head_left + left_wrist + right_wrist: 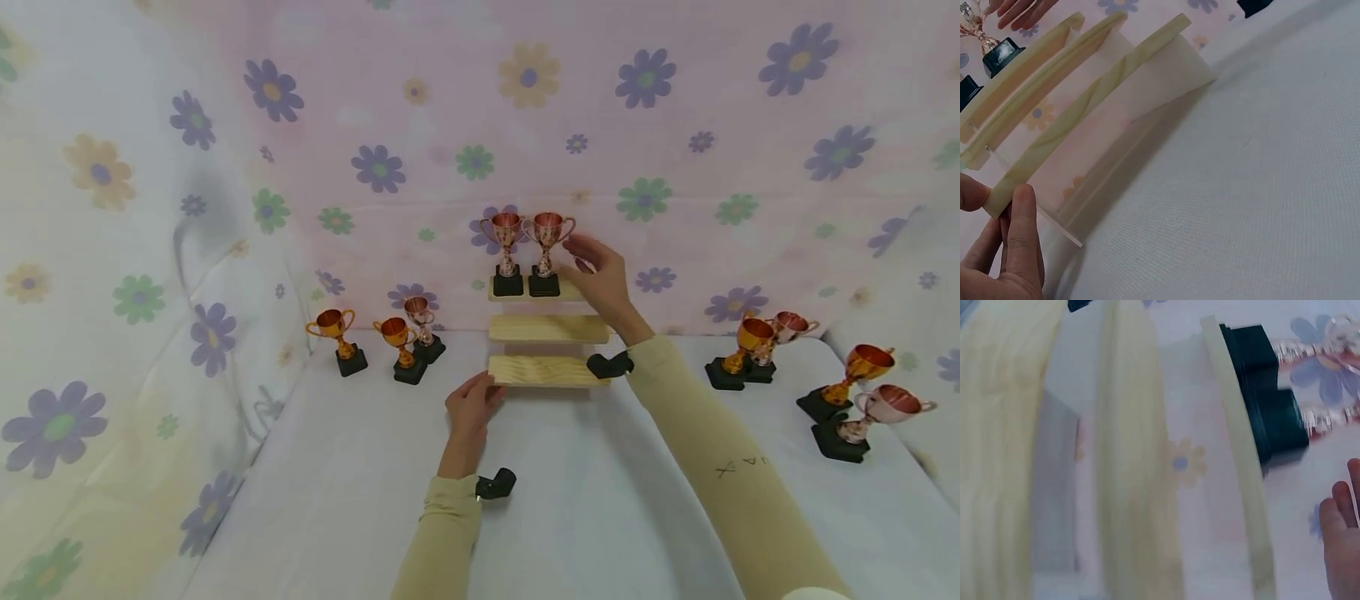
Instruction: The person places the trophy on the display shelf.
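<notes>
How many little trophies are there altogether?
9: two trophies on the top shelf, three on the table to the left, four to the right. Some overlap; none looks hidden.

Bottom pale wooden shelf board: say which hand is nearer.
Left. The left hand pinches the left end of the board; the right hand is higher, beside a shiny copper-coloured trophy.

Two rose-gold, black-based trophies (544,282) upright atop three-tier wooden stand (549,328).
</notes>
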A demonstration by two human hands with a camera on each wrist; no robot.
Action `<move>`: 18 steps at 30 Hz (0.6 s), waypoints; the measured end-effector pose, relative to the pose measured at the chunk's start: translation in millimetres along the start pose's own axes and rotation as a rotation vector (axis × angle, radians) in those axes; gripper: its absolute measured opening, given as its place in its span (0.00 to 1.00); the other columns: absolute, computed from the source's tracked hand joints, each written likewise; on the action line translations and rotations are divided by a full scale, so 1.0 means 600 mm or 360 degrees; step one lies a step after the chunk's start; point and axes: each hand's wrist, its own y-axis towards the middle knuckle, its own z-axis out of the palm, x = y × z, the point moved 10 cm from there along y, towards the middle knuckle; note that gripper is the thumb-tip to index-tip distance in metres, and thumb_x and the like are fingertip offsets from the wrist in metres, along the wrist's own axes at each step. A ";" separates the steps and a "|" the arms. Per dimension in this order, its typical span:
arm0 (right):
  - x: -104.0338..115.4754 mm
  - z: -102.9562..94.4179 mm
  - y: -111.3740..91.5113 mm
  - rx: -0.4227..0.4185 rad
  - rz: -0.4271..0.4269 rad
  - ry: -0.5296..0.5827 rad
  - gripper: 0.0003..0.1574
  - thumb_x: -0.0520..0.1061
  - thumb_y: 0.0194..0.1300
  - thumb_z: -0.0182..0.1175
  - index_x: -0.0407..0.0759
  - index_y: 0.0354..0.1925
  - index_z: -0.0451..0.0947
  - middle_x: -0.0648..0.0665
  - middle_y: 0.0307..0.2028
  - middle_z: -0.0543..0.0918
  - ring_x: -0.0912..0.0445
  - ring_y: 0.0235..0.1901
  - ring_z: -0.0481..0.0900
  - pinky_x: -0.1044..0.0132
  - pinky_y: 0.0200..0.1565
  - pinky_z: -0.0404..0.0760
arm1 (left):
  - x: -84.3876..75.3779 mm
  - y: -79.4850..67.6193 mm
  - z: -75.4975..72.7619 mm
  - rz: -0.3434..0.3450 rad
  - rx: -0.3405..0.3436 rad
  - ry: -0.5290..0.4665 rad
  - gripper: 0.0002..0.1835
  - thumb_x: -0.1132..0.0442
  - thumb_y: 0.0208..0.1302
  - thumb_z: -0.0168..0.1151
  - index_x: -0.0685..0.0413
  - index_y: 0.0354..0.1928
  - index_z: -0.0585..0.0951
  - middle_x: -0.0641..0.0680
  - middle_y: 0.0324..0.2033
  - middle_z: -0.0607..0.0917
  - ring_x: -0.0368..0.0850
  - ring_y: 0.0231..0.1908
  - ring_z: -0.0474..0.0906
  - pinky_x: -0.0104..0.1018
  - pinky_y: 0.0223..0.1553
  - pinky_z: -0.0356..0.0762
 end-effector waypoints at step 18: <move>0.048 -0.283 -0.197 -0.0926 -0.0315 -0.0360 0.22 0.28 0.57 0.70 0.30 0.52 0.82 0.59 0.47 0.81 0.64 0.54 0.75 0.69 0.64 0.76 | 0.001 0.002 0.000 0.0038 -0.0026 -0.0040 0.15 0.73 0.66 0.64 0.73 0.53 0.81 0.61 0.42 0.84 0.44 0.36 0.85 0.33 0.40 0.89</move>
